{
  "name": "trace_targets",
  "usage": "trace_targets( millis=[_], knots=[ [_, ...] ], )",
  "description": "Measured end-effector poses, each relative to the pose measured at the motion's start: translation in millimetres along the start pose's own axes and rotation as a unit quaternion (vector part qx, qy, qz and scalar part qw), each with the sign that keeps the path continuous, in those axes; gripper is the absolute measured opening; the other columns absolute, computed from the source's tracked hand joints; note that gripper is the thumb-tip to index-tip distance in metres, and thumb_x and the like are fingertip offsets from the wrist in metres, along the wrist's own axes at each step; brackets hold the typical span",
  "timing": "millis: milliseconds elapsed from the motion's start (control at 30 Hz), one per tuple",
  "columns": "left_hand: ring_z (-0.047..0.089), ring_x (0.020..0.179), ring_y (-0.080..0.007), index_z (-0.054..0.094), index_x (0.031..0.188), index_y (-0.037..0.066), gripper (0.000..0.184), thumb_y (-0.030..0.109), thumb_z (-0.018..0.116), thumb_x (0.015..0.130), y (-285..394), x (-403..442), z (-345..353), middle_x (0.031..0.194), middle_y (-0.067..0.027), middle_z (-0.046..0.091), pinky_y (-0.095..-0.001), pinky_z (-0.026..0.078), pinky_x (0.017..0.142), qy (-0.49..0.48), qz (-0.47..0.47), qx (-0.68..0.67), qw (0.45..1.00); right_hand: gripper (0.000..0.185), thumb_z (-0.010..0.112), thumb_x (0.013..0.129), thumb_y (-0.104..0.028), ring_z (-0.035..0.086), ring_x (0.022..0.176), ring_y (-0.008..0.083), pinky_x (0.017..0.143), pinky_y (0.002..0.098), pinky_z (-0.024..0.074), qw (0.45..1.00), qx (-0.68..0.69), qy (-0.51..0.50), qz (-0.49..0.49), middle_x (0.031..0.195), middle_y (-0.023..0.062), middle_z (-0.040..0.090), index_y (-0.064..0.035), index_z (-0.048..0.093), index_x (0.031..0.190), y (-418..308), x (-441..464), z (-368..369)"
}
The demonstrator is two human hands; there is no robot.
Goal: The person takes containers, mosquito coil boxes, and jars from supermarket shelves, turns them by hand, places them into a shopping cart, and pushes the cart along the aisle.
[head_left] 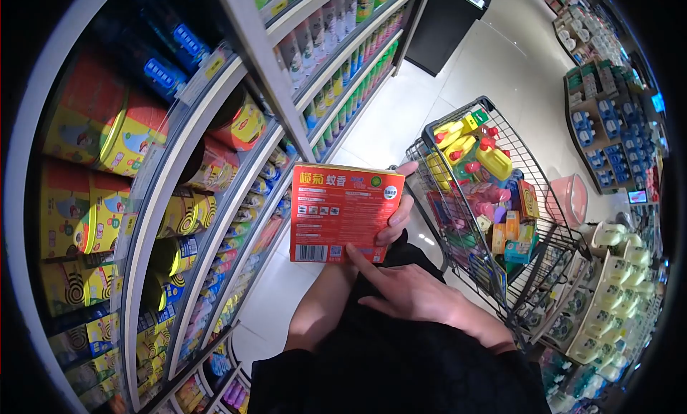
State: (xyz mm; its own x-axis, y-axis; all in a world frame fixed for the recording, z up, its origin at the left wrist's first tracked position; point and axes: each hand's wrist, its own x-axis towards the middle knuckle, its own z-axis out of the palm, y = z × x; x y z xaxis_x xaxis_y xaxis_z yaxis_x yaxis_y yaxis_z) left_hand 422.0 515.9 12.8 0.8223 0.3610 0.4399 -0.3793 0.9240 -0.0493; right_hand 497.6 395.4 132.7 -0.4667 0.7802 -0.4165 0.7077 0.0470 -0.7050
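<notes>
A red box of mosquito coils (340,217) is held up in front of me, its printed back with small text and a barcode turned my way. My left hand (401,213) grips it from behind; the forearm passes below the box and the fingers wrap its right edge. Just under the lower edge is my right hand (411,291), palm down with nothing in it. Its index finger is stretched out and touches the box's face near the bottom, beside the QR code. The other fingers are partly hidden.
Store shelves (204,92) on my left carry yellow and red tins and boxes. To the right stands a wire shopping cart (458,224) loaded with yellow bottles and colourful packages. A pink basin (569,201) and racks of goods lie beyond. A black bin-like cabinet (442,27) stands ahead.
</notes>
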Motion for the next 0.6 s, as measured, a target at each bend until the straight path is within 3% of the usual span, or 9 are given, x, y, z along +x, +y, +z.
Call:
trace_targets(
  millis=[67, 200, 333, 433, 600],
  knots=[
    [0.054, 0.054, -0.0221, 0.02, 0.15, 0.01, 0.071, 0.045, 0.047, 0.094, -9.5, 11.7, -6.9, 0.081, -0.0186, 0.05, -0.0286, 0.045, 0.043, 0.019, -0.006, 0.011, 1.0, 0.084, 0.058, 0.091, -0.027, 0.064, 0.072, 0.0381, 0.065, 0.0444, 0.052, 0.998, -0.009, 0.054, -0.044, 0.085, 0.0204, 0.064, -0.0047, 0.003, 0.149, 21.9, -10.7, 4.9],
    [0.054, 0.052, -0.0207, 0.021, 0.149, 0.008, 0.069, 0.043, 0.048, 0.095, -34.1, 47.1, -15.2, 0.077, -0.0179, 0.049, -0.0275, 0.044, 0.041, 0.037, -0.028, 0.049, 0.998, 0.082, 0.057, 0.092, -0.028, 0.064, 0.074, 0.0384, 0.066, 0.0445, 0.0526, 0.99, 0.007, 0.106, -0.093, 0.084, 0.0205, 0.064, -0.0067, 0.003, 0.149, 57.6, -42.5, -8.2],
    [0.054, 0.052, -0.021, 0.017, 0.15, 0.013, 0.071, 0.044, 0.048, 0.095, -63.0, 82.1, -32.5, 0.078, -0.0155, 0.049, -0.0288, 0.046, 0.043, 0.073, -0.079, 0.055, 0.993, 0.081, 0.057, 0.092, -0.029, 0.064, 0.072, 0.0389, 0.066, 0.0464, 0.0523, 0.992, 0.031, 0.097, -0.073, 0.081, 0.0214, 0.064, -0.0084, 0.005, 0.149, 94.0, -77.0, -20.2],
    [0.054, 0.052, -0.0215, 0.018, 0.149, 0.009, 0.07, 0.044, 0.045, 0.095, -92.0, 108.4, -43.6, 0.076, -0.0162, 0.048, -0.0282, 0.046, 0.042, 0.138, -0.079, 0.066, 0.985, 0.081, 0.058, 0.091, -0.03, 0.064, 0.07, 0.0388, 0.065, 0.0465, 0.0521, 0.989, 0.048, 0.123, -0.07, 0.079, 0.0217, 0.063, -0.0084, 0.007, 0.149, 125.5, -104.3, -24.9],
    [0.052, 0.053, -0.0229, 0.016, 0.149, 0.007, 0.071, 0.044, 0.044, 0.095, -134.3, 151.1, -74.1, 0.076, -0.0179, 0.047, -0.0292, 0.046, 0.043, 0.14, -0.127, 0.051, 0.981, 0.08, 0.059, 0.09, -0.03, 0.063, 0.067, 0.0372, 0.062, 0.0446, 0.0511, 0.989, 0.107, 0.101, -0.018, 0.076, 0.0203, 0.062, -0.0079, 0.01, 0.149, 160.2, -148.5, -38.4]
  ],
)
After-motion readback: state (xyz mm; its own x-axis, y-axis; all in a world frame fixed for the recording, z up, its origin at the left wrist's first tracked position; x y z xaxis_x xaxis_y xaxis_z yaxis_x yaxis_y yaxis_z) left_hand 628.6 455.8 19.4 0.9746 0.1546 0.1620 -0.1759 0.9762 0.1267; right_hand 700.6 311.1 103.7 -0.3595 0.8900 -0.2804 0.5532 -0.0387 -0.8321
